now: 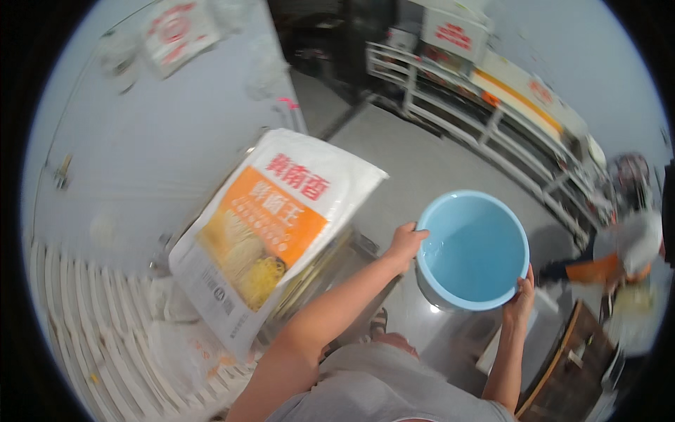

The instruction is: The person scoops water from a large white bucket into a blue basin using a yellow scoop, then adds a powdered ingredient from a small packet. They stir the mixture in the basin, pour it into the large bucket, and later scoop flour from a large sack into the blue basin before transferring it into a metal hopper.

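Observation:
I hold a round, light-blue plastic tub point(471, 247) in front of me over the floor, between both hands. My left hand point(406, 246) grips its rim on the left side, thumb over the edge. On the right, my right hand point(519, 301) is closed around the lower right of the rim, its fingers partly behind the wall. The tub's mouth faces up toward me. A small glint shows inside, but whether it holds water I cannot tell. Left of my left forearm lies a large white and orange sack point(274, 225) with noodle pictures on it.
Metal racks point(450, 116) with boxes run along the far right wall. At right a person point(622, 253) in a pale cap and orange garment is close by. A brown wooden board point(569, 369) stands lower right. Pale ridged strips point(91, 330) fill the lower left, beside a bluish-white surface point(151, 155).

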The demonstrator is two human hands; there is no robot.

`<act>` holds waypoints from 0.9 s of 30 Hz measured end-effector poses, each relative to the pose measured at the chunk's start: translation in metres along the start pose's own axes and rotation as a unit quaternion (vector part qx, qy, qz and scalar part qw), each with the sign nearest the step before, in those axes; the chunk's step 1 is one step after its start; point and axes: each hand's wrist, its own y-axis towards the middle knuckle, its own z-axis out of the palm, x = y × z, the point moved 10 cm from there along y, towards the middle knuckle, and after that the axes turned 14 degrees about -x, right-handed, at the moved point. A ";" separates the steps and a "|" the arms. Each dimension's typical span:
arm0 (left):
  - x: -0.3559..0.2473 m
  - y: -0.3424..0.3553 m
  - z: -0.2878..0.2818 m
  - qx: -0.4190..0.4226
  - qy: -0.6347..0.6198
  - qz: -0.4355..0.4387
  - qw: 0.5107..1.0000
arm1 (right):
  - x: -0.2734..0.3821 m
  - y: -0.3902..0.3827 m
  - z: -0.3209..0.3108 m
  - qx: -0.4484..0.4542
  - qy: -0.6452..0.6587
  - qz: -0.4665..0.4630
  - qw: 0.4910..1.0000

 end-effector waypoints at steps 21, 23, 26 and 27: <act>0.003 -0.047 -0.024 -0.136 -0.088 0.095 0.982 | -0.048 -0.021 -0.050 -0.108 -0.077 0.001 0.991; -0.011 -0.040 -0.035 -0.163 -0.057 0.134 0.976 | -0.066 -0.002 -0.049 -0.101 -0.070 -0.001 0.992; -0.013 -0.025 -0.037 -0.200 0.066 0.199 0.957 | -0.062 0.013 -0.031 -0.099 -0.104 -0.012 0.990; 0.005 -0.019 -0.039 -0.210 0.086 0.190 0.955 | -0.065 0.012 -0.031 -0.088 -0.103 -0.010 0.991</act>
